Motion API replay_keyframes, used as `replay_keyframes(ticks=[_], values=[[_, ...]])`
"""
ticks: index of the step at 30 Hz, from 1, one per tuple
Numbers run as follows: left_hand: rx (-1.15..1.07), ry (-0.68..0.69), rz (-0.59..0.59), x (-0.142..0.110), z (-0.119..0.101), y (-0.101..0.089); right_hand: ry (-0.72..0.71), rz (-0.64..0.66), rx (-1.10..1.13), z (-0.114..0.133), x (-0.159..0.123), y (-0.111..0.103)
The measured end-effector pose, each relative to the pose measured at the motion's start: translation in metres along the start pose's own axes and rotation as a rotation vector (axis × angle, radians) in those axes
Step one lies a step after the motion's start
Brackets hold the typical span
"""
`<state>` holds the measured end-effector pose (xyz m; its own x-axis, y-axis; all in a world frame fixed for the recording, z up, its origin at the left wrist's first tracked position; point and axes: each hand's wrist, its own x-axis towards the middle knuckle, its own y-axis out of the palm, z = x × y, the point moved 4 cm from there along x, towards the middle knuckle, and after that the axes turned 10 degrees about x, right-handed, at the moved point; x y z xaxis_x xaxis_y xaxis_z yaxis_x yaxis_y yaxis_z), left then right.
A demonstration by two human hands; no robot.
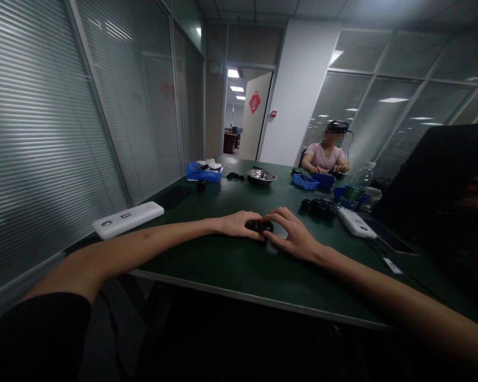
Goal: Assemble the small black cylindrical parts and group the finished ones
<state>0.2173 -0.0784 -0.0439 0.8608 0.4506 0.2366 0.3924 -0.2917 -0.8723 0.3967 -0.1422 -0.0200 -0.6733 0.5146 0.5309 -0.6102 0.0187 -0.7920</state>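
Just above the green tabletop [219,265], a small black object [258,226] with rounded ends sits between my two hands. Its exact kind cannot be made out. My left hand [237,224] grips its left end, fingers behind and thumb in front. From the other side, the thumb and fingertips of my right hand [297,236] close around the right end, with the fingers curved. My fingers cover parts of the object.
Black items [321,208] lie in a pile beyond my right hand, near a white power bank [356,222]. Another white power bank [129,219] lies left. Farther back are a metal bowl [262,182], a blue basket [204,174] and a seated person [326,156].
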Motion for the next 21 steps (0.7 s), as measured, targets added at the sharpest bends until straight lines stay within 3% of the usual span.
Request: replay_keyframes(ticks=[4,10,16,21], values=[[0.007,-0.008,-0.005,0.0005,0.0035,0.0008,-0.042,0.056,0.056,0.0029,0.0,0.0006],[0.006,-0.001,-0.004,0.0002,0.0008,-0.0001,0.019,-0.013,-0.011,-0.0016,0.0001,-0.0007],[-0.001,-0.025,-0.003,0.0009,0.0025,0.0013,-0.029,0.046,0.055,0.0014,-0.0002,0.0011],[0.005,-0.003,-0.008,0.001,0.0034,0.0015,0.015,-0.003,0.01,-0.0018,-0.0004,0.0005]])
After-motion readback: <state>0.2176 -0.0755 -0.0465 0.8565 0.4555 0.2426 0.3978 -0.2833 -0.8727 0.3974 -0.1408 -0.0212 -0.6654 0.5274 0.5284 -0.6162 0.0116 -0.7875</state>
